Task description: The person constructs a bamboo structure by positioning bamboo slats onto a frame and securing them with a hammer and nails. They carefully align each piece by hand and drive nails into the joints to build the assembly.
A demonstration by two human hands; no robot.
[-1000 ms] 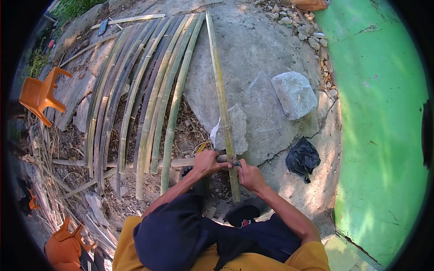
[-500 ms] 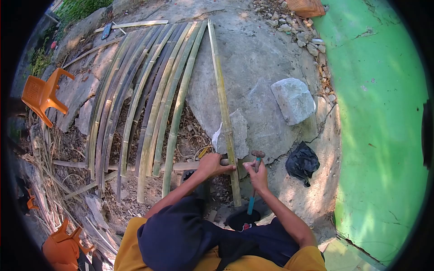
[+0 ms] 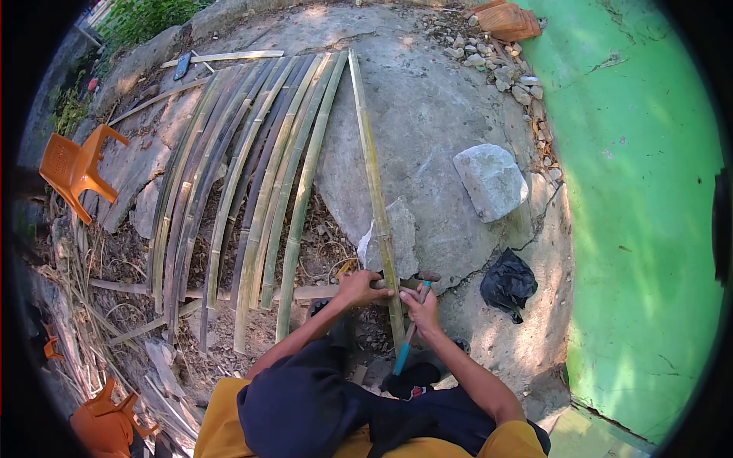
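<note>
A long bamboo strip [image 3: 374, 168] runs from the far ground toward me, lying across a bamboo crosspiece [image 3: 317, 291] near its close end. My left hand [image 3: 357, 290] is closed at the crossing, its thumb against the strip's left edge and its fingers about the crosspiece. On the right side, my right hand [image 3: 422, 311] grips a hammer [image 3: 403, 356] with a teal handle end, head up and handle slanting down. Its thumb touches or nearly touches the strip. Whether a nail sits between my fingers is too small to tell.
Several bamboo strips [image 3: 259, 175] lie side by side over the crosspiece at left. A pale stone block [image 3: 491, 183] and a black plastic bag [image 3: 508, 286] lie to the right, near a green wall [image 3: 626, 206]. An orange chair [image 3: 80, 168] stands at far left.
My right hand has moved left to the bamboo strip, and the hammer has tilted, its handle end swinging left. My left hand stays at the crossing. The view has shifted slightly.
</note>
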